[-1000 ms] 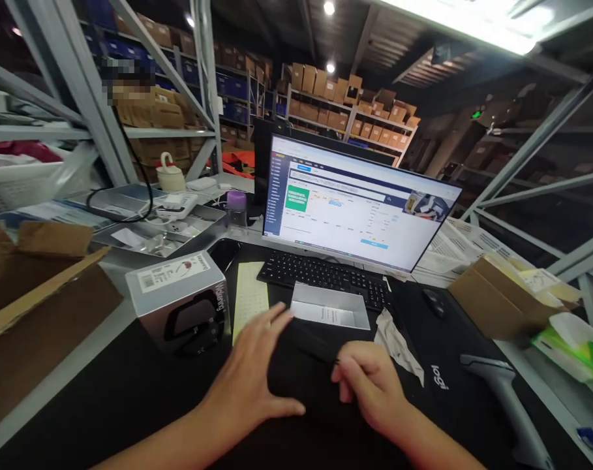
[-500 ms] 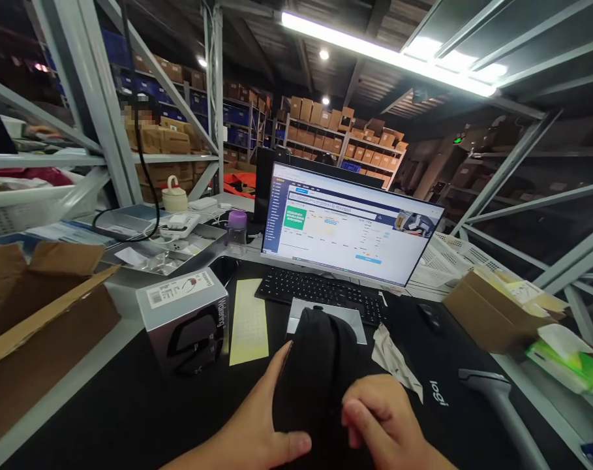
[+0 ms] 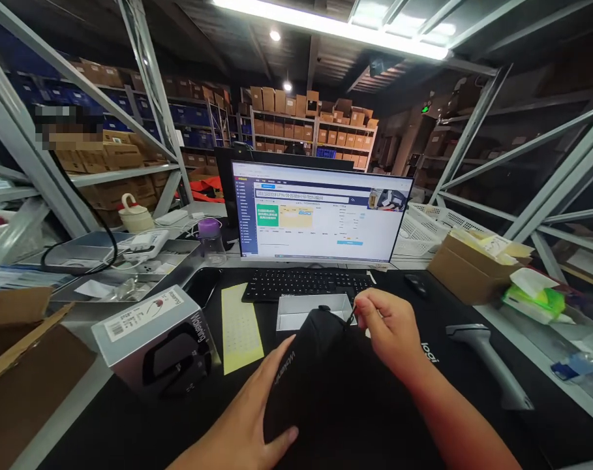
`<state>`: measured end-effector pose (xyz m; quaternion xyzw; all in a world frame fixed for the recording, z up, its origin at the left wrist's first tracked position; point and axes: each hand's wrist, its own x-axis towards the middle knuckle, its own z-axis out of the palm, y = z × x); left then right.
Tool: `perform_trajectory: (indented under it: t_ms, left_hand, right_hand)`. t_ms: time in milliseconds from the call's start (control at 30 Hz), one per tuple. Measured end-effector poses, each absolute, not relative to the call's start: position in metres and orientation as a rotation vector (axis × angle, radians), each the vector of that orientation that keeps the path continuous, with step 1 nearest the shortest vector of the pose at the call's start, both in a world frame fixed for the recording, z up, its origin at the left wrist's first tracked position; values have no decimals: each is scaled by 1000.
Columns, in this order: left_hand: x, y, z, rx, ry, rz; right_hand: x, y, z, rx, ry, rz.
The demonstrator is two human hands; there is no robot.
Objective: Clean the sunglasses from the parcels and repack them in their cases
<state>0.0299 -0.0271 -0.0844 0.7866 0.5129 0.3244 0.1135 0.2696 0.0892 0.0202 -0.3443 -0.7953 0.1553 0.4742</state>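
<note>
A black zip case [image 3: 325,385] with pale lettering on its side lies on the black desk mat [image 3: 130,424] just in front of me. My left hand [image 3: 250,424] is wrapped round the case's left side, thumb on top. My right hand [image 3: 387,329] pinches the small black zipper pull [image 3: 349,318] at the case's far end. Behind the case sits a shallow grey box lid [image 3: 296,312], then a black keyboard [image 3: 301,285] and a lit monitor [image 3: 320,212].
A silver product box [image 3: 154,339] and a yellow sticker sheet [image 3: 240,326] lie to the left. A grey barcode scanner [image 3: 492,365], a mouse [image 3: 416,284] and an open cardboard box [image 3: 465,267] are on the right. Steel shelving with cartons surrounds the desk.
The case rose from lying flat under my hands. My right hand moved from the near end up to the far end and took the zipper pull. My view shifted rightward.
</note>
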Motion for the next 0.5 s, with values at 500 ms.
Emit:
perform_trajectory:
  t_ms: [500]
  left_hand:
    - [55, -29, -88, 2485, 1754, 678]
  right_hand:
    - [299, 87, -36, -713, -2107, 1573]
